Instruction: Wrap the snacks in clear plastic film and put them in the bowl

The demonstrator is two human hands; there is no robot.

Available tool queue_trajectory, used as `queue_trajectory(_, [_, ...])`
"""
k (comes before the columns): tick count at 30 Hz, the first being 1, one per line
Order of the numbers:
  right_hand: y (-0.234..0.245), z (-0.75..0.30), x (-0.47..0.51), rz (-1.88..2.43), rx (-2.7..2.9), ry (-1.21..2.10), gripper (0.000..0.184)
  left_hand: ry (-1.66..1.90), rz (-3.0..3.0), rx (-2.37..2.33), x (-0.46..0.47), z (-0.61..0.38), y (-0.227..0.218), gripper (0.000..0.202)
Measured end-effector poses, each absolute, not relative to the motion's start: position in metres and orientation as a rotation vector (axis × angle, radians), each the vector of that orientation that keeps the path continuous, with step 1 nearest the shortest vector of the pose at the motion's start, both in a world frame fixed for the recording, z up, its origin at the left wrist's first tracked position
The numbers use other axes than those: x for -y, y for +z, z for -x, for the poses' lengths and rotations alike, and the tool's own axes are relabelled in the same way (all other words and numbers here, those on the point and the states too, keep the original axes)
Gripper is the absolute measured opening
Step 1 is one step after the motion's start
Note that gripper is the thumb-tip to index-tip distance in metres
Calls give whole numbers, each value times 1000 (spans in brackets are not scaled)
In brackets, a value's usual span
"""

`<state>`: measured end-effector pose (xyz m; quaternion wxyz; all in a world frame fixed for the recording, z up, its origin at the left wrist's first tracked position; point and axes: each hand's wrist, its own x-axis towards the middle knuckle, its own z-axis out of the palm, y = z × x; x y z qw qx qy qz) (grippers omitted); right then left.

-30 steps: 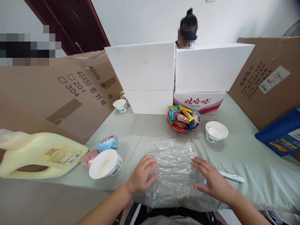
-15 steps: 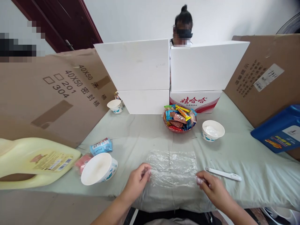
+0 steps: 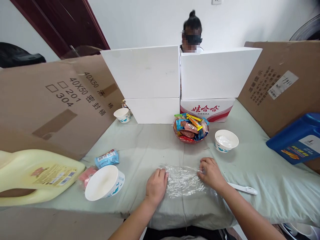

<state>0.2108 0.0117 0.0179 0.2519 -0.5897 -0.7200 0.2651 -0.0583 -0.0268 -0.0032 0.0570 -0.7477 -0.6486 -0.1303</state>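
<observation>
Plastic film [image 3: 183,185], see-through and crinkled, near middle of the green cloth [image 3: 145,143] — probably featherlight, floppy, easy to tear. Best taken gently by opposite edges. Pinched at far right corner by right hand [image 3: 211,173]; met at left edge by left hand [image 3: 157,187] — can't tell if gripped.

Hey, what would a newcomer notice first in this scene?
Probably the colorful snack packets heaped in the red bowl, just in front of the white boxes. Nearer, the left hand and right hand hold crinkled clear plastic film at either side. A big pale yellow jug stands out at far left.
</observation>
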Motion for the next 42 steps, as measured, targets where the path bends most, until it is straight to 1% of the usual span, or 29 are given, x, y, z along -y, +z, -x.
queue_trajectory(1, [19, -210, -11, 1560, 1948, 775, 10, -393, 2268, 1949, 27, 59, -5, 24])
queue_trajectory(3, [21, -212, -10, 1486, 1906, 913, 14, -393, 2271, 1929, 27, 60, -7, 23])
queue_trajectory(5, [22, -221, -10, 1448, 1745, 1096, 20, -385, 2268, 1915, 27, 62, -8, 22])
queue_trajectory(7, [23, -238, -12, 1507, 1527, 1160, 28, -378, 2265, 1905, 27, 63, -9, 22])
queue_trajectory(9, [26, -262, -16, 1636, 1385, 1051, 31, -383, 2263, 1901, 27, 63, -10, 22])
queue_trajectory(12, [30, -290, -17, 1773, 1306, 820, 27, -399, 2263, 1896, 27, 63, -10, 22])
queue_trajectory(14, [34, -293, -13, 1797, 1301, 728, 25, -407, 2268, 1890, 27, 62, -11, 22])
queue_trajectory(16, [36, -282, -9, 1729, 1464, 693, 28, -412, 2269, 1896, 27, 61, -10, 22])
queue_trajectory(19, [36, -254, -8, 1548, 1892, 583, 35, -438, 2268, 1937, 28, 62, -7, 24])
queue_trajectory(20, [34, -246, -10, 1516, 1996, 526, 35, -466, 2276, 1957, 28, 63, -5, 25])
queue_trajectory(21, [33, -240, -11, 1508, 2051, 473, 30, -509, 2295, 1981, 28, 65, -2, 27])
queue_trajectory(23, [30, -234, -14, 1492, 2077, 413, 16, -633, 2349, 2066, 27, 69, 6, 27])
queue_trajectory(24, [28, -234, -14, 1473, 2060, 407, 14, -695, 2376, 2131, 25, 72, 10, 25])
queue_trajectory(27, [25, -239, -9, 1501, 1942, 479, 20, -771, 2380, 2374, 19, 78, 23, 22])
queue_trajectory(30, [23, -241, -2, 1732, 1869, 534, 22, -649, 2325, 2507, 11, 78, 31, 19])
queue_trajectory(34, [19, -235, 4, 1934, 1958, 449, 22, -430, 2281, 2536, 3, 72, 33, 15])
queue_trajectory(37, [14, -231, 5, 1952, 2029, 354, 24, -297, 2211, 2552, -2, 71, 31, 18])
queue_trajectory(42, [3, -231, 6, 1891, 2120, 231, 23, -67, 2118, 2496, -6, 70, 25, 31])
